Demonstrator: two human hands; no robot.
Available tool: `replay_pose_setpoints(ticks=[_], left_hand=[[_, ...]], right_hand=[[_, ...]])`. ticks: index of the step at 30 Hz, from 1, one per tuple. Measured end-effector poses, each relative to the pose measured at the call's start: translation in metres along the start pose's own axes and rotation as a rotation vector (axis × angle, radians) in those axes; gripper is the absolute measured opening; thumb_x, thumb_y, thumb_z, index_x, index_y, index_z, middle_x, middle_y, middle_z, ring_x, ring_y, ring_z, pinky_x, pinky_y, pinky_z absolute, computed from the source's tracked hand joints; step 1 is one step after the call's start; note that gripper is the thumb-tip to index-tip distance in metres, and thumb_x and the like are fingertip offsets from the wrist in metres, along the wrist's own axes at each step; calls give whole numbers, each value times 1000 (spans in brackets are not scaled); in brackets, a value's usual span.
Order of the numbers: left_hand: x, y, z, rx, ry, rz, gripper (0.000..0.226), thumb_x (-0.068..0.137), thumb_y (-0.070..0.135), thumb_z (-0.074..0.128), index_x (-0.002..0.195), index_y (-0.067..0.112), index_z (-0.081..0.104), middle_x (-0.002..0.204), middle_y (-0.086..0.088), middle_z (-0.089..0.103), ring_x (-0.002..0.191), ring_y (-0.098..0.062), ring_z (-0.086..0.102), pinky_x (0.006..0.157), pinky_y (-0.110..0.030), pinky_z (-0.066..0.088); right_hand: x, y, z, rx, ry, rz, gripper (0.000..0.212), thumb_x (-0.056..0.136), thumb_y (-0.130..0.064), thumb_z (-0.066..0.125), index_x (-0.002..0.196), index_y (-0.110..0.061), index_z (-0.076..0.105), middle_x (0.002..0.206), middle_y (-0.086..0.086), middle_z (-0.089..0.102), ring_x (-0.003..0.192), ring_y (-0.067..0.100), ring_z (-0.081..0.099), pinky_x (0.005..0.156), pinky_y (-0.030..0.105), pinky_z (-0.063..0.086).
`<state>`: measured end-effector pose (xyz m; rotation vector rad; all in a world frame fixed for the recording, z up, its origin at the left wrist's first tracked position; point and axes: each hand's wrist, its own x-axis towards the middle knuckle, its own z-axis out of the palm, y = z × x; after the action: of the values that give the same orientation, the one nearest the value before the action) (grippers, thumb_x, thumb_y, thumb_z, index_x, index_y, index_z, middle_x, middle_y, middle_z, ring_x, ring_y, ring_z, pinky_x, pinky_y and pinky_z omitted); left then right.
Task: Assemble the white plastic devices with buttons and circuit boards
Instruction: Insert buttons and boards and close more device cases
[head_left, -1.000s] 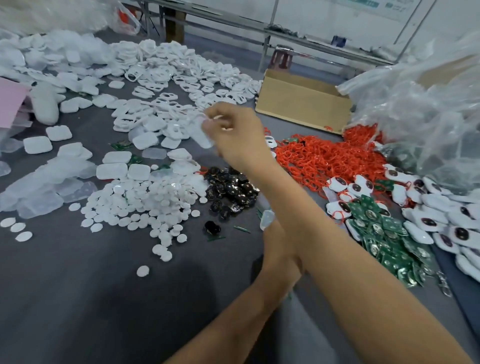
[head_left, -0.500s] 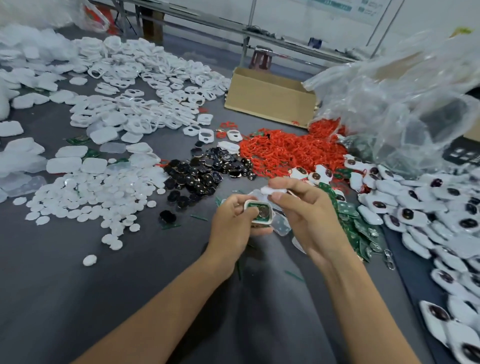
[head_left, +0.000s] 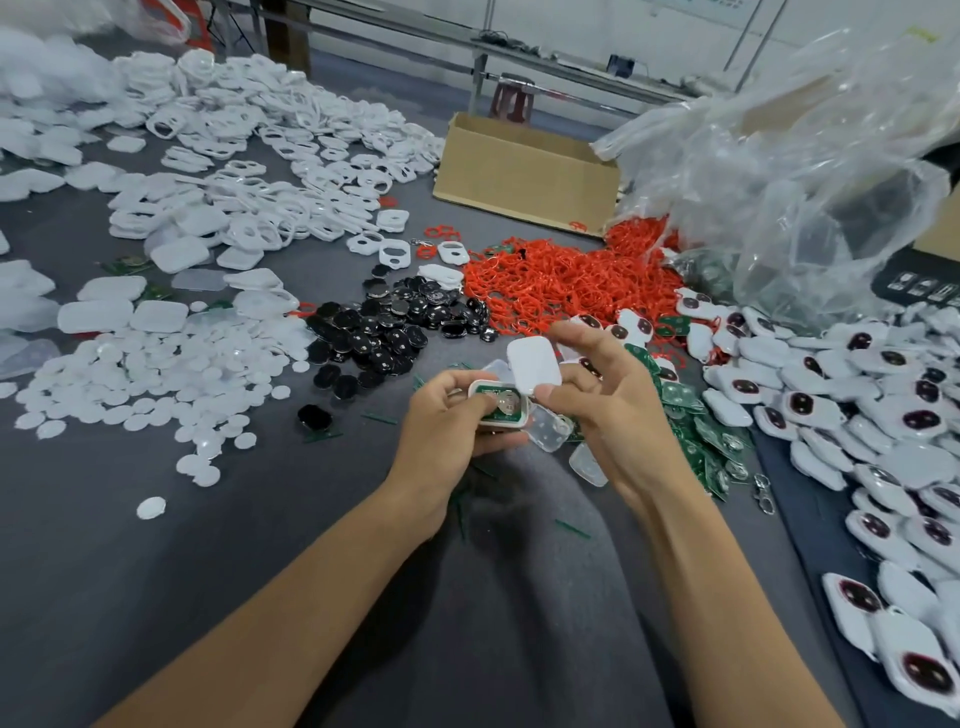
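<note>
My left hand (head_left: 451, 423) grips a white shell half (head_left: 500, 408) lying face up, with a green circuit board seated inside it. My right hand (head_left: 605, 410) pinches a plain white cover (head_left: 533, 366) between thumb and fingers. The cover is tilted, its lower edge touching the right rim of the shell. Both hands hover over the grey table near its middle.
Around the hands lie piles of parts: white discs (head_left: 150, 379), black buttons (head_left: 395, 327), red rings (head_left: 561, 283), green boards (head_left: 696, 426), white frames (head_left: 270, 156). Finished white devices (head_left: 883, 405) fill the right side. A cardboard box (head_left: 524, 171) and a clear plastic bag (head_left: 789, 171) stand behind.
My right hand came back from the far white pile with a cover and joined my left hand. The cover has turned from flat above the shell to tilted against its right rim.
</note>
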<state>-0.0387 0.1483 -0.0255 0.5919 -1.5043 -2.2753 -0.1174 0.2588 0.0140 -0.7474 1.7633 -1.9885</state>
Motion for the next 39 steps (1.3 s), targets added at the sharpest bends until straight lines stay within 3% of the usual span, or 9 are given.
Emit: replay_pose_setpoints(ticks=[5, 10, 16, 25, 33, 36, 39], left_hand=[[-5, 6, -7, -80, -9, 3, 18, 94, -2, 52, 110, 1, 58, 102, -21, 68, 82, -25, 73, 63, -27, 57], [-6, 10, -6, -83, -36, -29, 16, 95, -2, 50, 104, 5, 61, 103, -19, 69, 83, -25, 72, 66, -27, 59], [-8, 12, -6, -88, -69, -19, 21, 87, -5, 62, 106, 3, 62, 94, -13, 70, 82, -24, 71, 68, -26, 59], [-8, 11, -5, -91, -65, -34, 21, 90, -8, 56, 109, 1, 60, 102, -16, 68, 87, -26, 70, 68, -24, 59], [-10, 10, -7, -71, -123, -30, 37, 85, -14, 59, 121, -2, 55, 103, -14, 69, 95, -25, 69, 76, -27, 59], [-12, 10, -7, 38, -132, 4, 51, 78, -17, 66, 124, -1, 54, 113, -21, 67, 106, -30, 64, 94, -39, 54], [-13, 10, -8, 98, -125, 31, 53, 74, -15, 70, 123, 1, 55, 115, -19, 67, 98, -23, 63, 99, -38, 50]], right_hand=[[1, 1, -3, 13, -5, -36, 31, 80, 15, 58, 101, -7, 65, 85, 0, 72, 75, 9, 65, 68, 18, 51], [1, 1, -3, -16, 8, -68, 24, 80, 8, 63, 93, -10, 69, 79, 1, 72, 72, 10, 64, 64, 16, 49], [0, 2, -5, -3, 69, -55, 20, 82, 8, 60, 89, -8, 70, 70, -3, 70, 61, 4, 59, 58, 14, 44], [0, 2, -4, -21, 110, -25, 21, 82, 8, 62, 85, -10, 71, 73, 0, 71, 64, 9, 59, 60, 16, 45], [-3, 3, 5, -73, 98, 20, 18, 80, 9, 64, 86, -6, 71, 73, 4, 72, 70, 18, 60, 62, 21, 49], [-4, 2, 9, -130, 57, 23, 20, 81, 11, 63, 86, -6, 71, 69, -2, 72, 63, 9, 63, 59, 17, 50], [-6, 1, 13, -223, 30, -12, 24, 81, 12, 62, 84, -10, 70, 67, -11, 71, 60, 2, 63, 58, 14, 49]])
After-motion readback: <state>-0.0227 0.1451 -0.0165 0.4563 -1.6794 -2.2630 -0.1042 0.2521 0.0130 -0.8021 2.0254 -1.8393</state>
